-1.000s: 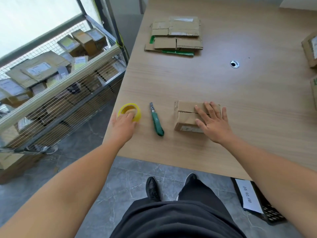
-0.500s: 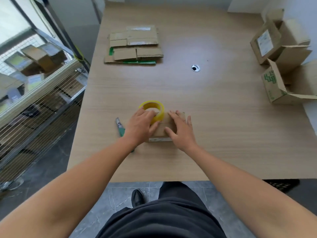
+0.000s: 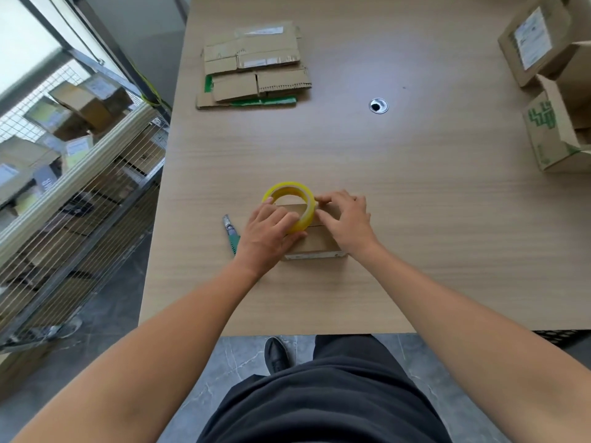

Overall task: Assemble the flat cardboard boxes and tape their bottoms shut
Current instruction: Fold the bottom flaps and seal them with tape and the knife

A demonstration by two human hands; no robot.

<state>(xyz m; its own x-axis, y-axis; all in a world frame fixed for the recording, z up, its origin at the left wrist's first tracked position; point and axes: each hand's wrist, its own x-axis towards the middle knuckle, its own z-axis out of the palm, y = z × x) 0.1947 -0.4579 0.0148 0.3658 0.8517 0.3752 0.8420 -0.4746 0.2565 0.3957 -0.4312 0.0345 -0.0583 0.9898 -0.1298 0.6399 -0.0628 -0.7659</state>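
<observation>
Left hand (image 3: 271, 233): I have it curled round the yellow tape roll (image 3: 289, 187), holding it on edge on top of the box.
Right hand (image 3: 347, 219): the fingertips (image 3: 319, 199) are bent in at the roll's right rim. I cannot tell whether they pinch a free tape end or only feel for it.
Box (image 3: 316, 243): it sits under and between both hands, with its flap seam facing up and no tape visible across it.
Knife (image 3: 231, 233): it lies on the table just outside my left hand.
Flat cardboard stack (image 3: 256, 65): well beyond the hands.
Assembled boxes (image 3: 550, 129): far off to the right of my right hand.
Risk: neither hand pins the flaps, so pulling tape may drag the light box or spring the seam open. A lost tape end would stick back onto the roll.
Hidden: the tape end, the box's left half under my hand, and the knife's handle behind my wrist. The right-hand boxes are cut off by the frame.
</observation>
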